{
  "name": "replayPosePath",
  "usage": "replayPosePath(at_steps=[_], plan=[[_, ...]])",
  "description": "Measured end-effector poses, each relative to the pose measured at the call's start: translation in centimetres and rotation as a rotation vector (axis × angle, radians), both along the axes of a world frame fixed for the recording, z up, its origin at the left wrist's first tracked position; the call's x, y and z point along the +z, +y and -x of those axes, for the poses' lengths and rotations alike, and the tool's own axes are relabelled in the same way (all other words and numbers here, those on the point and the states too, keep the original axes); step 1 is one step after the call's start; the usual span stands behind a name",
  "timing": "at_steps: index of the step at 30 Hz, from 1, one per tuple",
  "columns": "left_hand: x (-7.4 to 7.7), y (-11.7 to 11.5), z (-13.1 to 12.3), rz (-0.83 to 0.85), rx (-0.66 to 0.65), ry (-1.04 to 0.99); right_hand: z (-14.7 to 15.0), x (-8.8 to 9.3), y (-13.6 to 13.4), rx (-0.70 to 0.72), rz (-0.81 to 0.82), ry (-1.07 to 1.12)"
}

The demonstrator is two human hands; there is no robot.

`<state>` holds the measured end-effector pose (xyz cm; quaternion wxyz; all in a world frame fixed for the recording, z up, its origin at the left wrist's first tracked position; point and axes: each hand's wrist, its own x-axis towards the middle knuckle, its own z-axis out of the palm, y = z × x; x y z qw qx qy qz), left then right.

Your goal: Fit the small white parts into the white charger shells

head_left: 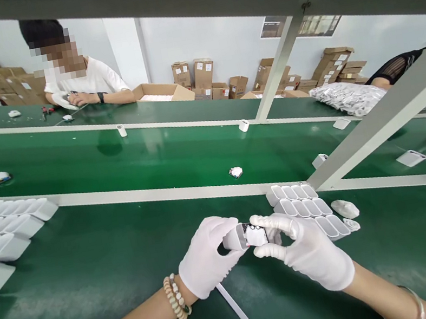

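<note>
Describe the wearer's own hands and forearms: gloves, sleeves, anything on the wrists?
Left hand and right hand are both fully gloved in plain white, ending at the wrist. The left wrist wears pale bead bracelets with a dark green bead; the right forearm has a thin, light metallic-looking bangle. Neither arm shows a sleeve.

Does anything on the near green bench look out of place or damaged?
Nothing looks clearly damaged. Only two crumpled white pieces stand out, lying loose beyond the white-gloved right hand, beside regular rows of white open-topped plastic cases; what these pieces are, I cannot tell.
</note>
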<state>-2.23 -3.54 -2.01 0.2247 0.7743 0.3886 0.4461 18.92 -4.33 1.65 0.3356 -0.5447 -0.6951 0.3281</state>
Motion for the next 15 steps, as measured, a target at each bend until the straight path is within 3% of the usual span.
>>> replayPosePath(at_steps=[15], plan=[[0.39,-0.03,-0.06,0.019,-0.026,0.043,0.25,0.4,-0.41,0.039,-0.011,-0.153]])
